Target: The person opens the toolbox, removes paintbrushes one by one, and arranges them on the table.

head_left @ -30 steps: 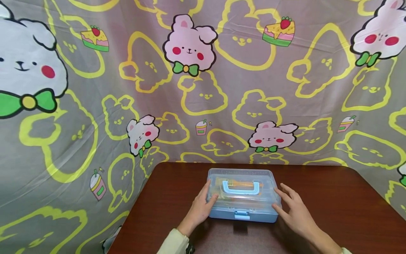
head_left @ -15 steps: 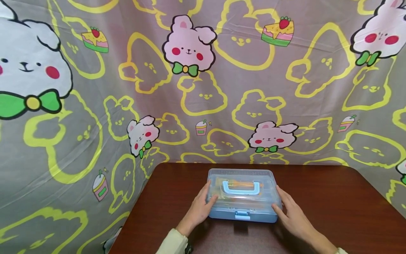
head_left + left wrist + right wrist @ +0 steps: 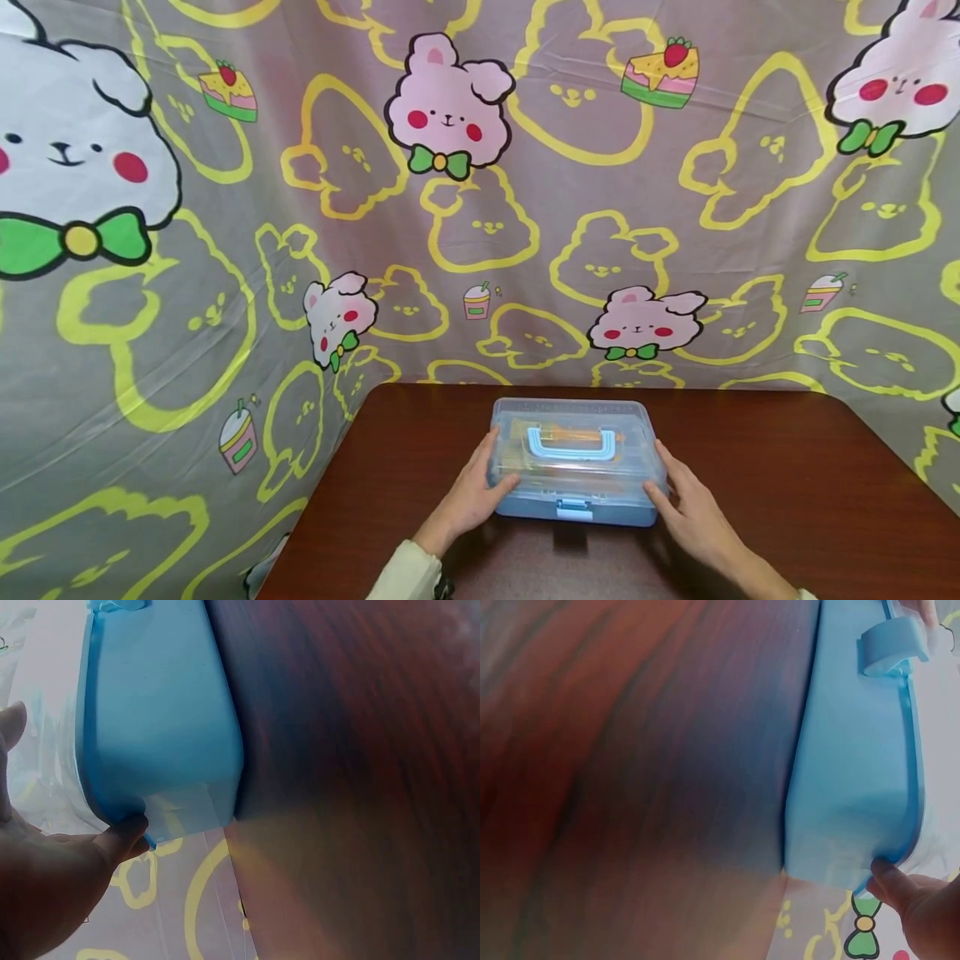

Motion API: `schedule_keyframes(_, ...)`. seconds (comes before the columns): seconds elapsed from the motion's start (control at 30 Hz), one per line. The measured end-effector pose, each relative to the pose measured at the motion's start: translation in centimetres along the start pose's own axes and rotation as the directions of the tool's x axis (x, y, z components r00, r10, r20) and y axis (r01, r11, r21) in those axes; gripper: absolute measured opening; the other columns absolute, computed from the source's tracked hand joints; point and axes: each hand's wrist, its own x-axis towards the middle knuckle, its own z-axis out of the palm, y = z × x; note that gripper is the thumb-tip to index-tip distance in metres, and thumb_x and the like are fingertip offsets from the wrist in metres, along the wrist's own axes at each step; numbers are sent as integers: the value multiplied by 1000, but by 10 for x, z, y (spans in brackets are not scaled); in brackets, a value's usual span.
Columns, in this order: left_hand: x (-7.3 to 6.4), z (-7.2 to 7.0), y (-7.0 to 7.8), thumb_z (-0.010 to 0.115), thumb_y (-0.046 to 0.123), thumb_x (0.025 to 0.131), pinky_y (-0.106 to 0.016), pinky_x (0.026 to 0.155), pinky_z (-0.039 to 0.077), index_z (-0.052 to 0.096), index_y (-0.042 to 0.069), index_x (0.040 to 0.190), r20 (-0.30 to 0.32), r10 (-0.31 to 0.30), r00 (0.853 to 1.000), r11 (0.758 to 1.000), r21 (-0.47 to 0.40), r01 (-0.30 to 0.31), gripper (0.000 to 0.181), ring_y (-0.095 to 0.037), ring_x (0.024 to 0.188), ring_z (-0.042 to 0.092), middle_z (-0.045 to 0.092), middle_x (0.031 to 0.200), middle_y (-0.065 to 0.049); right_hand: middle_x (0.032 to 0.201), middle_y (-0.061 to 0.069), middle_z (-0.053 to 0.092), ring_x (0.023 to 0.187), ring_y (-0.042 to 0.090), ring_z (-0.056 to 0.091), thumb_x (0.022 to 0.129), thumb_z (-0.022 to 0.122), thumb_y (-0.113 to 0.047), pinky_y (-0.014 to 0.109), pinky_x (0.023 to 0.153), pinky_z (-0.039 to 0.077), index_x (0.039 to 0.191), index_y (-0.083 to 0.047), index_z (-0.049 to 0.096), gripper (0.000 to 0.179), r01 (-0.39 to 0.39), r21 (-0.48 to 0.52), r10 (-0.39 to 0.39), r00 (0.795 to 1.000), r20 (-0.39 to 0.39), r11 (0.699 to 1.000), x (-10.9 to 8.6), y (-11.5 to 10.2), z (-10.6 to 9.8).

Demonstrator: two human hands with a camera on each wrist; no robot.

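A storage box (image 3: pixel 517 507) with a light blue base and a clear lid stands flat on the table in the head view. On its lid lies a blue handle (image 3: pixel 573 451), and a blue latch (image 3: pixel 574 510) sits at the front. Orange and yellowish shapes show blurred through the lid. My left hand (image 3: pixel 467 493) grips the left side, thumb over the front part of the lid. On the right side my right hand (image 3: pixel 697 512) holds the box likewise. In the wrist views, fingertips press under the lid's rim at the blue base (image 3: pixel 161 697). Some fingers are hidden.
The dark reddish-brown wooden table (image 3: pixel 780 467) has rounded far corners. A fabric backdrop (image 3: pixel 525 250) with printed cartoon animals hangs behind it and along the left and right. A small dark patch (image 3: pixel 570 537) shows on the table below the latch.
My right hand has closed in from slightly off the box, and its fingers now lie along the right side. The left hand stays at its side, its thumb slightly lower. The box stays put.
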Motion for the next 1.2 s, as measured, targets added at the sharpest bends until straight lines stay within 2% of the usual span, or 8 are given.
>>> schedule_keyframes(0.07, -1, 1, 0, 57, 53, 90, -54, 104, 28, 10, 28, 153, 0, -9, 1000, 1000, -8, 9, 82, -29, 138, 25, 18, 155, -8, 136, 25, 44, 118, 37, 47, 94, 60, -22, 48, 82, 48, 147, -2, 29, 65, -2, 5, 2, 1000, 4, 1000, -1, 0, 0)
schedule_keyframes(0.13, -3, 2, 0, 57, 52, 90, -54, 105, 28, 10, 29, 153, -5, -12, 1000, 1000, -14, 12, 82, -28, 138, 24, 18, 156, -7, 136, 25, 44, 117, 36, 48, 94, 61, -22, 48, 80, 49, 147, -2, 29, 65, -2, 3, 2, 1000, 0, 1000, -1, 0, -1)
schedule_keyframes(0.37, -3, 3, 2, 58, 50, 90, -52, 105, 29, 14, 25, 153, -41, 21, 999, 1000, 8, -21, 82, -28, 137, 28, 22, 154, -8, 137, 20, 47, 116, 31, 51, 93, 63, -25, 30, 81, 47, 146, -6, 34, 64, -4, -62, 3, 1000, -23, 998, 0, -2, -3)
schedule_keyframes(0.57, -3, 3, 2, 58, 50, 90, -52, 103, 31, 16, 23, 153, -61, 29, 998, 999, 24, -27, 81, -29, 136, 29, 25, 153, -10, 136, 23, 48, 116, 36, 51, 93, 62, -28, 51, 84, 43, 147, -9, 34, 64, -31, -63, 29, 999, -32, 998, 0, -3, -5)
schedule_keyframes(0.77, -2, 4, 5, 58, 50, 90, -55, 100, 34, 18, 21, 152, -81, 33, 996, 999, 33, -30, 79, -32, 133, 33, 28, 150, -12, 133, 25, 49, 114, 41, 52, 92, 63, -26, 55, 84, 41, 146, -8, 36, 63, -13, -55, 11, 999, -51, 998, 2, -3, -6)
schedule_keyframes(0.9, -1, 4, 6, 58, 49, 90, -54, 99, 35, 21, 19, 152, -110, 38, 993, 999, 33, -35, 77, -31, 131, 36, 31, 149, -12, 132, 27, 49, 114, 43, 52, 93, 63, -26, 57, 85, 42, 146, -7, 36, 63, -17, -43, 16, 1000, -22, 999, 4, -3, -8)
schedule_keyframes(1.03, -1, 5, 7, 59, 49, 90, -53, 99, 36, 24, 19, 151, -137, 44, 990, 999, 29, -41, 76, -30, 130, 38, 34, 147, -11, 132, 27, 49, 106, 38, 58, 89, 66, -33, 54, 82, 46, 147, -7, 32, 72, -20, -44, 22, 999, 32, 999, 7, -2, -12)
schedule_keyframes(1.2, 1, 6, 8, 59, 51, 89, -52, 98, 37, 28, 18, 150, -173, 58, 983, 998, 38, -52, 76, -29, 129, 39, 38, 144, -11, 131, 23, 51, 99, 28, 62, 75, 78, -42, 48, 78, 49, 148, -7, 29, 95, 26, -70, -21, 997, 76, 997, 9, 0, -16)
